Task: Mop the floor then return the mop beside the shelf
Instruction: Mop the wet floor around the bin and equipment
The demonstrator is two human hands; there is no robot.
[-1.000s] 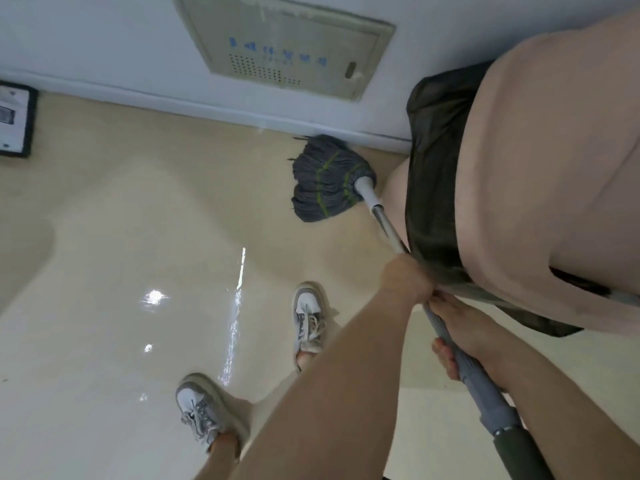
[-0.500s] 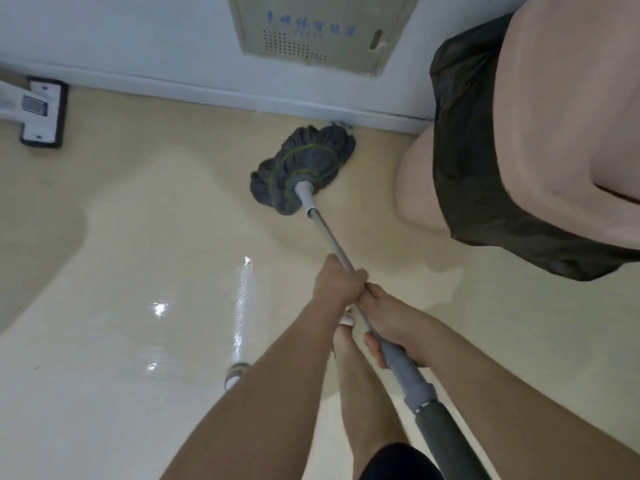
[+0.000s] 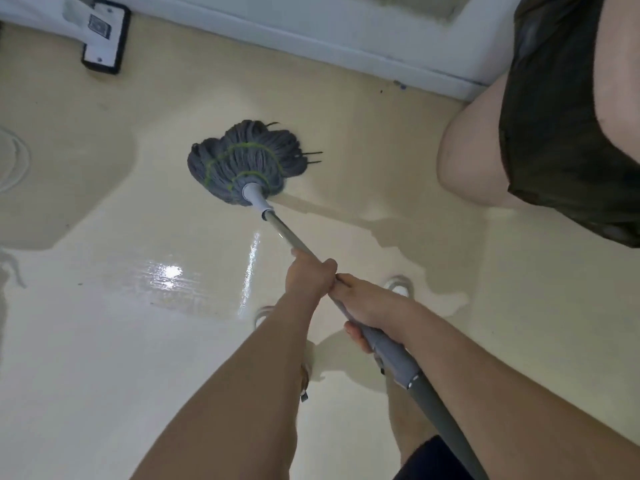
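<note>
Far left, top corner: white flat device (image 3: 100, 32) with a black edge lying on the floor (image 3: 104, 341), right up against the wall (image 3: 311, 26). Beige floor, glossy, with bright light glare near the middle-left and a darker shadow patch on the left side. Next over, the mop (image 3: 246, 161), grey string head with green stitching, spread flat on the floor, well clear of the wall. Grey collar, then a metal pole running down and to the right toward the camera. Left hand (image 3: 311, 277) wrapped tight round the metal pole, higher up the shaft. Right hand (image 3: 367, 308) just behind it, touching it, curled round the pole where the grey plastic sleeve starts, fingertips peeking out underneath. Both fists fully closed on the mop, forearms bare. Shoe toes poking out under the arms, mostly hidden. Far right: a pale bin (image 3: 467, 157) with a dark bag (image 3: 561, 133) draped over it, standing by the wall. No shelf in view anywhere.
</note>
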